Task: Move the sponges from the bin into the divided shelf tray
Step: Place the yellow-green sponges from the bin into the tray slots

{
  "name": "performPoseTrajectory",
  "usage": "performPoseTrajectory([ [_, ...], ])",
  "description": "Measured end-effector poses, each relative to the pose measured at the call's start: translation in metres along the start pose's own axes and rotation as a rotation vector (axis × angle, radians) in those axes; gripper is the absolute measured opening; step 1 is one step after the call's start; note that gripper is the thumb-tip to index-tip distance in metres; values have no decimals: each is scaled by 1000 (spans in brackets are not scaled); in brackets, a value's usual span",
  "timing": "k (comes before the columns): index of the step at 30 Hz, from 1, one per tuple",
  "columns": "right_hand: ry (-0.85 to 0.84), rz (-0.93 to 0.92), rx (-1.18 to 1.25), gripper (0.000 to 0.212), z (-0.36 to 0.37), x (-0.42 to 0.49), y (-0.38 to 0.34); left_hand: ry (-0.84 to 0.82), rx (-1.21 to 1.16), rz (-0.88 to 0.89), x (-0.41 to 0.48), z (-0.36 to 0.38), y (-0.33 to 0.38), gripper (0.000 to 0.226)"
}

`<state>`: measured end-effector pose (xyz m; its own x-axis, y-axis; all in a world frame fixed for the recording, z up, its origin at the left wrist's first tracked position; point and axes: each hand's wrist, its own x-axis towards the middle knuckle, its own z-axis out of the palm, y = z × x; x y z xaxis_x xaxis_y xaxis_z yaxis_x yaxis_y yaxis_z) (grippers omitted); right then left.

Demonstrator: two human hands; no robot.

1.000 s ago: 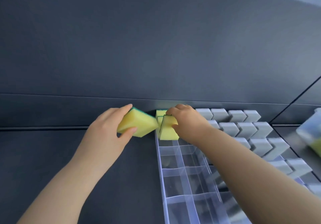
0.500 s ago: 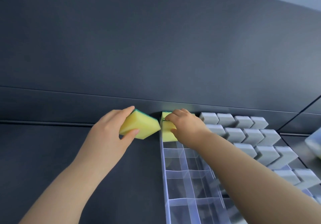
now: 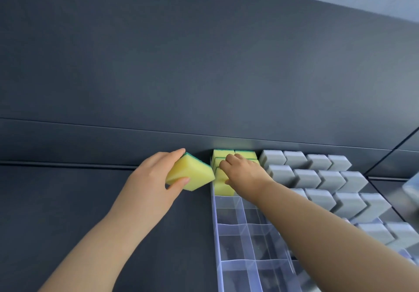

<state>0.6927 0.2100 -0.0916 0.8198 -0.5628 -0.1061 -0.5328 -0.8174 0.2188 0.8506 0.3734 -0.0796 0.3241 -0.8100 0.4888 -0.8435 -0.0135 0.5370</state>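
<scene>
My left hand (image 3: 150, 178) grips a yellow sponge with a green scouring face (image 3: 189, 176), held just left of the clear divided tray (image 3: 215, 219). My right hand (image 3: 243, 174) reaches into the tray's far left column, its curled fingers on a yellow sponge (image 3: 223, 186) standing in a compartment there. More yellow and green sponges (image 3: 223, 154) stand in the far compartments behind it. The bin is out of sight.
Rows of grey sponges (image 3: 322, 179) fill the tray's right-hand compartments. Several near compartments in the left columns hold nothing. The tray lies on a dark shelf (image 3: 68, 201) with a dark back wall (image 3: 204, 65) close behind. A blurred pale object (image 3: 411, 189) sits at the right edge.
My right hand has pushed its yellow sponge down into the compartment. The left hand has kept its sponge beside the tray. The view has shifted slightly.
</scene>
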Motion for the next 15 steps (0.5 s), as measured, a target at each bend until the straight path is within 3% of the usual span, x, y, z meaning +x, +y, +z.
performPoseTrajectory([
  [7, 9, 141, 267, 38, -16, -11, 23, -94, -38, 17, 14, 18, 21, 47],
  [15, 11, 142, 426, 39, -20, -30, 43, -298, -7, 39, 42, 52, 46, 38],
])
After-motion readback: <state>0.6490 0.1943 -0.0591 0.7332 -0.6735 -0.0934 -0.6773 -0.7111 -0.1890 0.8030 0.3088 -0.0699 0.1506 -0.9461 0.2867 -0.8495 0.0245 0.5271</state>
